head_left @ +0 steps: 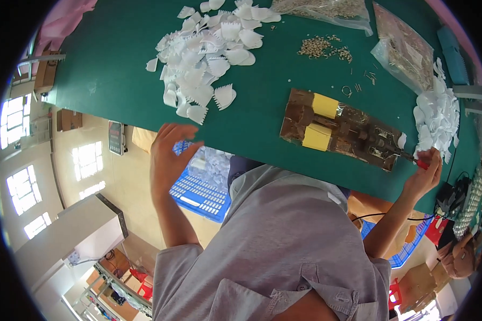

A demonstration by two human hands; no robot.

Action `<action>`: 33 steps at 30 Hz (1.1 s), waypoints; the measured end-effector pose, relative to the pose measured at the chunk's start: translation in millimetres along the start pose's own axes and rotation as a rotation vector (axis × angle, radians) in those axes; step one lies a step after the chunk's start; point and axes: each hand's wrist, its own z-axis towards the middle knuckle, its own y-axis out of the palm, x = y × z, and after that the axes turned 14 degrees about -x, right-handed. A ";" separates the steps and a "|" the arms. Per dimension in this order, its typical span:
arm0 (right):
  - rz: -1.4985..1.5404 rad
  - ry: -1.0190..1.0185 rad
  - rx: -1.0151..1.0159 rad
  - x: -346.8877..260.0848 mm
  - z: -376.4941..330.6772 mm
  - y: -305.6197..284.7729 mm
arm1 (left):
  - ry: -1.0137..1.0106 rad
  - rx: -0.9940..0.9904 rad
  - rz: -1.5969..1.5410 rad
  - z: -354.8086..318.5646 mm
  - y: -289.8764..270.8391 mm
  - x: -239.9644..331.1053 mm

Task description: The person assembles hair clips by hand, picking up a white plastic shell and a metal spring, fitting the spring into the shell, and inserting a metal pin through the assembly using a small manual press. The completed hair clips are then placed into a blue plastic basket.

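My right hand (424,174) pinches a red lever (422,163) at the near end of the brown jig (341,130), whose long axis runs leftward from this grip. My left hand (168,158) hangs open and empty, just below the white comb pieces (209,51) on the table (112,64).

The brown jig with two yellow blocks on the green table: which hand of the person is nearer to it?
Right. The right hand is at the jig's end, gripping a red handle there. The left hand hovers open at the table edge, well apart from it.
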 end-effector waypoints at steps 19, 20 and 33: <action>-0.806 -0.239 -0.729 -35.4 48.6 138.6 | 0.468 0.422 0.334 100.8 34.2 3.8; -0.801 -0.239 -0.733 -31.7 56.0 144.7 | 0.404 0.454 0.285 102.1 30.0 6.6; -1.197 -0.211 -0.858 -9.2 79.8 162.5 | 0.461 0.046 -1.123 123.2 75.0 46.4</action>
